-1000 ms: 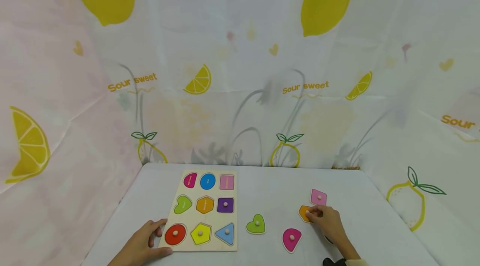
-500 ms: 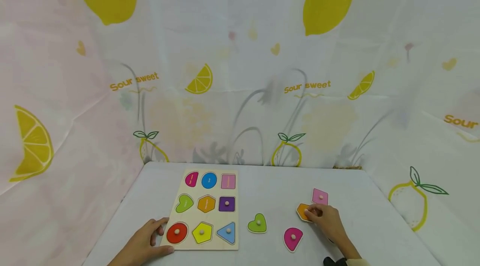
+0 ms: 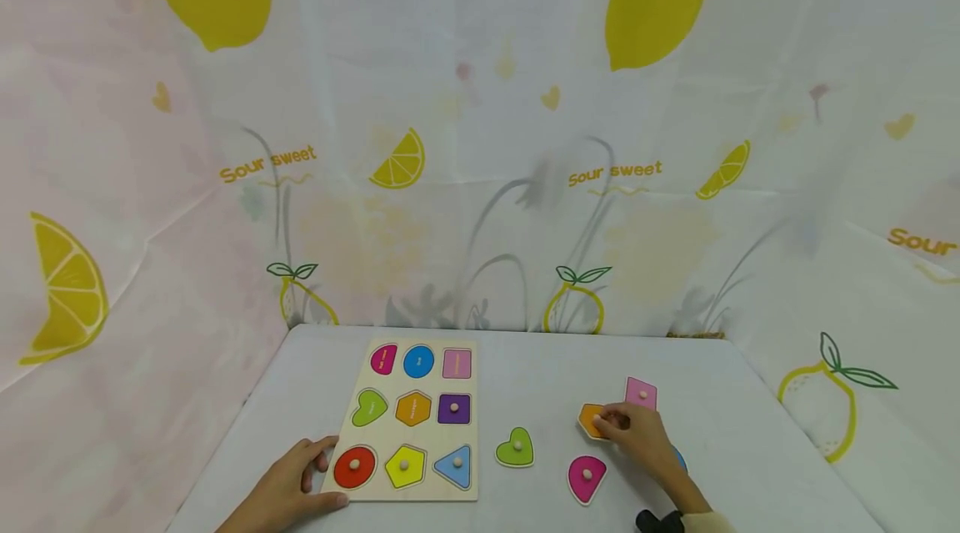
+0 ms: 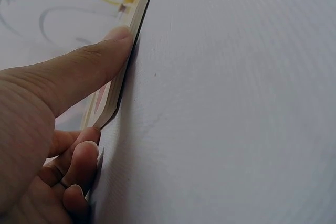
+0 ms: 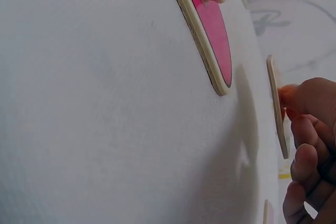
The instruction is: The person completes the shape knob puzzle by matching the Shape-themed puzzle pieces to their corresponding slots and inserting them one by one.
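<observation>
My right hand [image 3: 643, 437] pinches the knob of an orange hexagon puzzle piece [image 3: 589, 421] at the right of the head view. In the right wrist view this piece [image 5: 276, 111] stands edge-on, the thumb and fingertips at its knob. At the lower left, my left hand [image 3: 288, 483] holds the near left corner of the wooden shape puzzle board [image 3: 377, 436]. The left wrist view has the thumb [image 4: 97, 64] against the board's edge [image 4: 119, 87] and the other fingers curled beside its corner. Red circle, yellow pentagon, blue triangle and purple square pieces sit in the board.
A green heart piece [image 3: 514, 450] and a magenta half-round piece [image 3: 586, 479] lie between board and right hand. Behind that hand is a pink piece [image 3: 641, 393]; a blue piece [image 3: 680, 459] is mostly hidden by the wrist. Lemon-print cloth [image 3: 480, 249] surrounds the white table [image 3: 540, 366].
My right hand has moved left with the orange hexagon, away from the pink piece, and part of the blue piece now shows behind the wrist. The left hand stays at the board's corner.
</observation>
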`<move>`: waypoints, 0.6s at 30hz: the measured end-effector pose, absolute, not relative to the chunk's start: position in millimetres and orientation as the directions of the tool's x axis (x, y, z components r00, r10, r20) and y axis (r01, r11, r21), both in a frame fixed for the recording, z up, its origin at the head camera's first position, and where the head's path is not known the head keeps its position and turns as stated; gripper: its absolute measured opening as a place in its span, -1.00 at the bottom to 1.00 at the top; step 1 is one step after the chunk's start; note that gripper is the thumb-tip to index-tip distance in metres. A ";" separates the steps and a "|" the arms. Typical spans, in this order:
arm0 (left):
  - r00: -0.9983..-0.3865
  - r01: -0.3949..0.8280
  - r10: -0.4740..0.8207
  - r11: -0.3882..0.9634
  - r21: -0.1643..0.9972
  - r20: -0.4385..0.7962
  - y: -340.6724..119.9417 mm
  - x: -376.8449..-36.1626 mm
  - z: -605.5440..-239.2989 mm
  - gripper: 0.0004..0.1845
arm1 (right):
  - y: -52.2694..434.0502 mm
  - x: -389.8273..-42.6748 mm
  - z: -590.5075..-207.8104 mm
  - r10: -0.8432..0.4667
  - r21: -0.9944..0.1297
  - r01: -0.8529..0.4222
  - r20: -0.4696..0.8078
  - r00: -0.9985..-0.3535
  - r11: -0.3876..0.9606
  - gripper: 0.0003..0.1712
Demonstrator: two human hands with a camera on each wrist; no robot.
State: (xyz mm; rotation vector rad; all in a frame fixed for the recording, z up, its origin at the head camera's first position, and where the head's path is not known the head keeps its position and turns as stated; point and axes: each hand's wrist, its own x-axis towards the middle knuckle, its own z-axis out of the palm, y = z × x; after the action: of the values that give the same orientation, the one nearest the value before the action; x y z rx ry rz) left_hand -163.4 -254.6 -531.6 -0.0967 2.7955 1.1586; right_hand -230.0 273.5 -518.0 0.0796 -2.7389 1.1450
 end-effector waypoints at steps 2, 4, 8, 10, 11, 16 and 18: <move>-0.991 -0.105 -0.017 0.701 0.705 -0.131 -255.1 -163.1 -531.9 0.09 | 270.1 -230.1 -517.6 0.004 -0.717 -0.125 0.176 -0.984 0.686 -0.80; -0.991 -0.108 -0.018 0.699 0.707 -0.133 -255.5 -162.8 -532.5 0.10 | 266.2 -230.1 -517.3 -0.005 -0.725 -0.128 0.170 -0.986 0.677 -0.81; -0.991 -0.106 -0.017 0.697 0.709 -0.132 -255.8 -162.8 -534.2 0.10 | 258.4 -230.2 -517.6 -0.018 -0.720 -0.129 0.160 -0.987 0.682 -0.86; -0.991 -0.107 -0.018 0.697 0.709 -0.132 -255.8 -162.8 -534.8 0.09 | 254.7 -230.5 -518.1 -0.025 -0.713 -0.134 0.162 -0.987 0.688 -0.88; -0.991 -0.108 -0.019 0.697 0.709 -0.133 -255.8 -162.8 -534.8 0.09 | 253.0 -230.7 -518.3 -0.029 -0.712 -0.137 0.162 -0.986 0.688 -0.88; -0.992 -0.099 -0.014 0.702 0.705 -0.125 -255.1 -163.1 -533.4 0.07 | 245.1 -233.1 -519.5 -0.061 -0.707 -0.170 0.177 -0.982 0.687 -0.89; -0.993 -0.086 -0.008 0.712 0.697 -0.114 -254.9 -163.3 -532.9 0.06 | 241.7 -234.0 -519.9 -0.072 -0.705 -0.184 0.186 -0.980 0.685 -0.89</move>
State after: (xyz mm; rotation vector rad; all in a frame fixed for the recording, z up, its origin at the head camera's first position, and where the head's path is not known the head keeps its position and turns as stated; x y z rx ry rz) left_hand -163.3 -254.9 -532.9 -0.0771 2.8112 1.1519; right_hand -234.0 241.7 -519.9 0.2100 -2.7498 1.1742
